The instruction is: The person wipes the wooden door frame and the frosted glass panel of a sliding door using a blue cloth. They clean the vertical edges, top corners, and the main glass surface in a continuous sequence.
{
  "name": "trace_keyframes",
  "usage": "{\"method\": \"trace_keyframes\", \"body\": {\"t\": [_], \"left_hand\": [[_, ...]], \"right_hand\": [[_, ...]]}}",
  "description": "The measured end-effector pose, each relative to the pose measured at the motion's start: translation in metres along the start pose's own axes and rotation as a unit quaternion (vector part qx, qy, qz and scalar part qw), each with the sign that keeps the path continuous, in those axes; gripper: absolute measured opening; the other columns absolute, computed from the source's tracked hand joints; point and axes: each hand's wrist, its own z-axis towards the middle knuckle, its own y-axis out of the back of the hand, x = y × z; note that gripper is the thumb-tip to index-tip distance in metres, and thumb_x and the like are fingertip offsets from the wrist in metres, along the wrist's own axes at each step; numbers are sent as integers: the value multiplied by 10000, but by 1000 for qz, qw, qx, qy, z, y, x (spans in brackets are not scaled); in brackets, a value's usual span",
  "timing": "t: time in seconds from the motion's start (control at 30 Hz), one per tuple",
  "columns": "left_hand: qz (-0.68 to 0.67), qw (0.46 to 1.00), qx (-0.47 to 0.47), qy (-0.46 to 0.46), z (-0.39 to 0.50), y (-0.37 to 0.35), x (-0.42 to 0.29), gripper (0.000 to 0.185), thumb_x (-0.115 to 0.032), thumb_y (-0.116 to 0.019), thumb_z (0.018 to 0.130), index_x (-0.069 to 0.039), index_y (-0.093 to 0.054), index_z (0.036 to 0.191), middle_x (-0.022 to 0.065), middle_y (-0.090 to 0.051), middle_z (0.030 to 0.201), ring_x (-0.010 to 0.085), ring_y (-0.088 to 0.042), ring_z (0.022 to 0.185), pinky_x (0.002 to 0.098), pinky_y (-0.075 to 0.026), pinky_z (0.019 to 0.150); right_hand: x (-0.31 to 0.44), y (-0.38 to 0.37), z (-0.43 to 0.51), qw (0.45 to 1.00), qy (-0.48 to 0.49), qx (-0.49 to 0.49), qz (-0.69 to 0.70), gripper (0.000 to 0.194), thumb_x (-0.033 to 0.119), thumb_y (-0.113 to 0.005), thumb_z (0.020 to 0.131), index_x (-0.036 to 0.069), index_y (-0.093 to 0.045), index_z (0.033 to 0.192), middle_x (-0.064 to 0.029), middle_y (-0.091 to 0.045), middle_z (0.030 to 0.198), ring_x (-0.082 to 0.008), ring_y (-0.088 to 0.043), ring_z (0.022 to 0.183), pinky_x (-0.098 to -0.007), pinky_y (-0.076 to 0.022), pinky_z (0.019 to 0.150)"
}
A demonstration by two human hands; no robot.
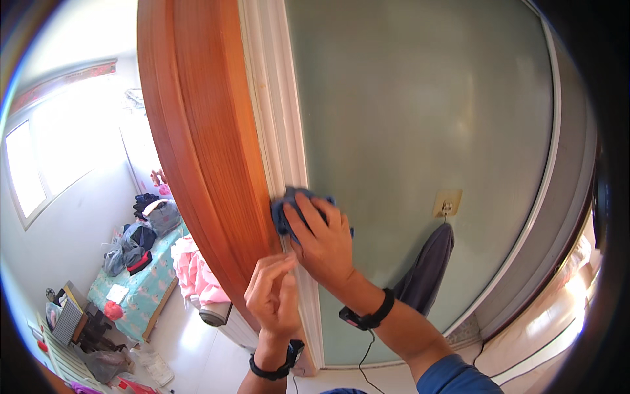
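Note:
My right hand (322, 241) presses a bunched dark blue cloth (280, 216) against the white frame strip (278, 123) of a frosted glass panel (384, 123). Its fingers are spread over the cloth, which spills out on both sides of them. Lower and to the left is my left hand (273, 295), raised in front of the bottom of the orange-brown wooden door trim (211, 123). No object shows in it; the fingers are loosely curled, with the thumb apart from them. Each wrist wears a black band.
Right of my hands, a dark grey cloth (428, 271) hangs from a hook (447, 206) on the panel. Thin cables run below my right forearm. Through the doorway at left are a bed (162, 280) with bags and clothes, pink fabric (197, 271), and plastic bags (106, 362).

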Motion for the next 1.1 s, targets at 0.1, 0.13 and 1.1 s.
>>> {"method": "trace_keyframes", "body": {"t": [0.1, 0.13, 1.1], "left_hand": [[41, 997, 61, -34, 11, -5, 4, 218, 59, -627, 917, 79, -729, 1109, 237, -748, 1122, 330, -745, 1042, 387, -595, 896], [60, 993, 89, -54, 16, -4, 6, 224, 54, -636, 913, 77, -725, 1117, 240, -747, 1123, 349, -746, 1048, 395, -599, 894], [373, 806, 346, -303, 51, 27, 51, 472, -102, -436, 1067, -62, -668, 1476, 103, -710, 1460, 278, -580, 1466, 551, -21, 1349]], "right_hand": [[15, -16, -80, 998, -47, -1, 44, 572, 134, -811, 765, 124, -735, 1332, -64, -642, 1455, -303, -587, 1275, -443, -508, 890], [21, -22, -103, 995, -73, 1, 64, 558, 134, -809, 761, 127, -745, 1315, -68, -641, 1456, -307, -589, 1274, -445, -519, 915], [86, -61, -201, 921, -366, -109, 73, 653, -86, -834, 635, 74, -699, 1254, -136, -689, 1325, -410, -637, 1169, -470, -561, 989]]}}
